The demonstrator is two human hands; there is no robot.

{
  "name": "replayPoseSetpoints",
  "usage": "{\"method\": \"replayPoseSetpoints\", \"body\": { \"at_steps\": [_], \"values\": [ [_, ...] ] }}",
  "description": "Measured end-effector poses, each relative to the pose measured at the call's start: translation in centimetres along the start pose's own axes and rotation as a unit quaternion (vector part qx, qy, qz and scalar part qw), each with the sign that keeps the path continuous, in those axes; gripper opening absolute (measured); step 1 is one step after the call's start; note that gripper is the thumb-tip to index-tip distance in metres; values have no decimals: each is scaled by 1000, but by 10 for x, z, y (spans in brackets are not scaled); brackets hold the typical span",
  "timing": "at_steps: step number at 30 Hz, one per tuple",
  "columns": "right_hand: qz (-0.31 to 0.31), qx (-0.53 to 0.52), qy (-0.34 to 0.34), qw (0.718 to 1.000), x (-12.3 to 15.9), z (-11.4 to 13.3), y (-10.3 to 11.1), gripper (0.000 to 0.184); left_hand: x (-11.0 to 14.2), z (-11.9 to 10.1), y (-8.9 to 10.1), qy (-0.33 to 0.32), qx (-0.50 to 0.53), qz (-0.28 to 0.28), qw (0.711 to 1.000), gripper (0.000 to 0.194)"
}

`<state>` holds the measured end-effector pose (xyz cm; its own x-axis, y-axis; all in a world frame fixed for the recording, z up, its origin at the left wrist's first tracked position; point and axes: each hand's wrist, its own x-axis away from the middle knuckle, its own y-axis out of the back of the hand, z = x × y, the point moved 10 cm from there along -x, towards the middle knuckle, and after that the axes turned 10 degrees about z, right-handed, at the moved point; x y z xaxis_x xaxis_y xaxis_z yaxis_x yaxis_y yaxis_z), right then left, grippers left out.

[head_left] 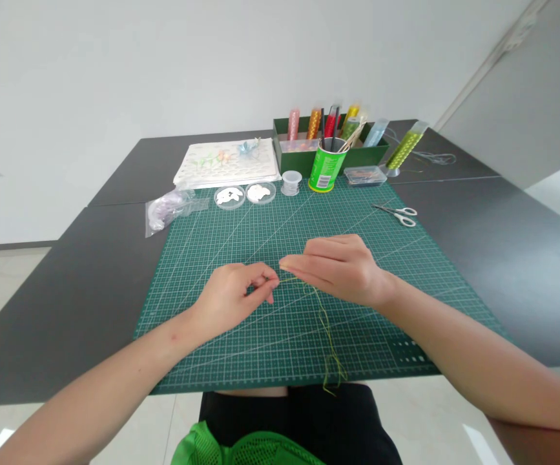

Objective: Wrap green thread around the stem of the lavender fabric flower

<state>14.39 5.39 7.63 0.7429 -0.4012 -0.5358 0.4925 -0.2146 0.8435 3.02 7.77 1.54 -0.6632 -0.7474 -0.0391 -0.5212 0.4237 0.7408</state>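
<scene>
At the frame's centre, a thin yellow-green thread (325,329) is being pinched between the closed fingertips of the left hand (234,294) and right hand (340,268), trailing down-right across the green gridded cutting mat (260,336) to its lower edge.

Item pinched between hands (280,274) too small to tell.

Scissors (398,214), a green cup (327,168) and two dishes (244,194) lie beyond.

Two petri dishes (230,197) (261,192); one scissors (398,214); one green can (327,169).
</scene>
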Motion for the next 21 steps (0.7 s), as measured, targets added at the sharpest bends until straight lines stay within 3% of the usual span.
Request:
{"method": "replayPoseSetpoints", "body": {
  "at_steps": [6, 12, 21],
  "values": [
    [19, -176, -30, 984, -3, -23, -8, 24, 3, -17, -14, -73, -4, 44, 996, 19],
    [67, -283, -58, 955, -3, -38, -29, 23, 7, -27, -17, -124, -9, 54, 991, 15],
    [143, -363, -120, 913, 0, -46, -58, 13, 16, -38, -5, -171, -77, 1, 982, 17]
  ]
}}
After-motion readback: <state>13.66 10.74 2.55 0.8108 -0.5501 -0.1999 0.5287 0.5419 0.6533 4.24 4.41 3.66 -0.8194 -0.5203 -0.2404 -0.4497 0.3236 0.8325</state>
